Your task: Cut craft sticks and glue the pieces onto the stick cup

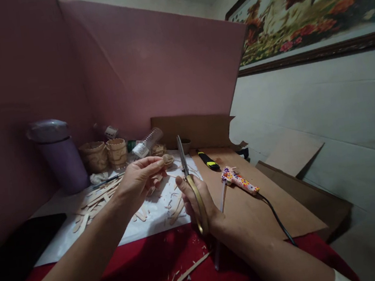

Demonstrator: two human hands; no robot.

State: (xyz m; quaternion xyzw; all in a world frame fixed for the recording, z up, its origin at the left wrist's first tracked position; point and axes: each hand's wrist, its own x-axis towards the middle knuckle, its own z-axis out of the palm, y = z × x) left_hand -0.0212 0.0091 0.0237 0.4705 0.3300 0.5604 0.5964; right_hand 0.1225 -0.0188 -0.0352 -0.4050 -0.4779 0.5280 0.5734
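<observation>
Raised over the paper, my left hand (141, 176) has its thumb and forefinger pinched together, and whatever lies between the fingertips is too small to make out. Right behind those fingertips appears a small ball of twine (168, 159); whether they touch it I cannot tell. My right hand (200, 200) is wrapped around the brass-coloured handles of a pair of scissors (198, 198), whose dark blades point up and look closed. Wooden craft sticks (103, 194) lie in a loose pile left of my left hand, with cut slivers scattered below both hands.
A hot glue gun (238, 180) and a utility knife (208, 160) lie on cardboard (267, 208) at right. Behind the sticks stand a purple tumbler (62, 160), two carved-looking cups (117, 153) and a clear plastic bottle (148, 141). A trimmed stick (190, 271) rests on the red cloth (138, 274).
</observation>
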